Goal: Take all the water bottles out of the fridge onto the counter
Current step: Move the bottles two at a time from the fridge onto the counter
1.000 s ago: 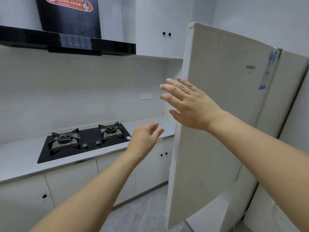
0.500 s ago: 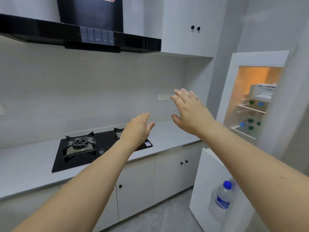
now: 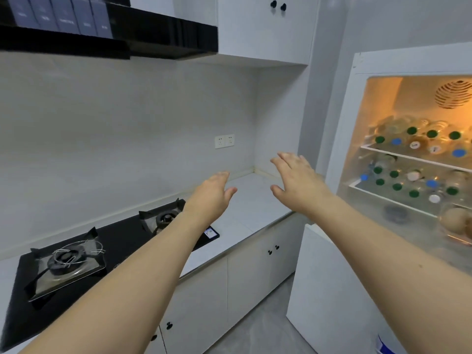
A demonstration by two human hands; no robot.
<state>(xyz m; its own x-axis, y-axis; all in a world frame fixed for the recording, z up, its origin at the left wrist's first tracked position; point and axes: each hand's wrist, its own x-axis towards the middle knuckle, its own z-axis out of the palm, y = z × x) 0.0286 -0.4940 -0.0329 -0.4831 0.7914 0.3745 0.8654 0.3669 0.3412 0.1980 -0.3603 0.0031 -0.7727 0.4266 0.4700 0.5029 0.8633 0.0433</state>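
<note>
Reaching forward over the counter (image 3: 255, 200), both bare arms stretch from the bottom of the frame toward its centre. The left hand (image 3: 213, 194) hangs with fingers relaxed and loosely straight, thumb apart, holding nothing. The right hand (image 3: 296, 180), just right of it and slightly higher, has its fingers spread and straight, also holding nothing. The two hands are near each other but apart, and neither touches the counter or the fridge (image 3: 342, 149).

At the right edge of the frame the fridge stands open, its inside lit orange. The water bottles (image 3: 413, 141) lie on their sides on two wire shelves, caps facing out: green, blue and white ones, stacked on the upper shelf and again on the shelf below. Under them, at the lower right, a clear tray holds eggs (image 3: 453, 221).

In the lower left a black gas hob (image 3: 115, 241) is set into the counter, with a dark range hood (image 3: 153, 39) above it in the upper left.
</note>
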